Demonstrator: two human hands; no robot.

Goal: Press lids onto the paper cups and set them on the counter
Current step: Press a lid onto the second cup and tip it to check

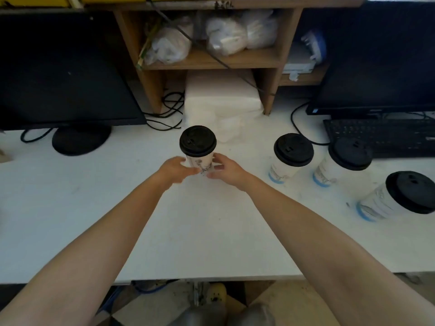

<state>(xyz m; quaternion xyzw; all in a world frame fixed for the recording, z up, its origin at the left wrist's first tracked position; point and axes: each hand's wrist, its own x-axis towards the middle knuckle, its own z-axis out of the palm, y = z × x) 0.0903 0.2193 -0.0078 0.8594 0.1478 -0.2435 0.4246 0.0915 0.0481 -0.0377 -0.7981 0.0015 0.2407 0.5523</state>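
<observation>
noted left hand (175,169) and right hand (226,171) curled round the lower wall of a white printed paper cup (200,162), pinching it from opposite sides, likely to keep it upright and leave the black plastic dome lid (197,141) untouched. found lid seated level on the rim; judged pressing done. could not confirm base contact with the white counter (211,231), hidden behind fingers. recorded three more lidded white paper cups (350,154) standing well apart to the right, near a black keyboard (376,135); judged setting-down step in hand.
</observation>
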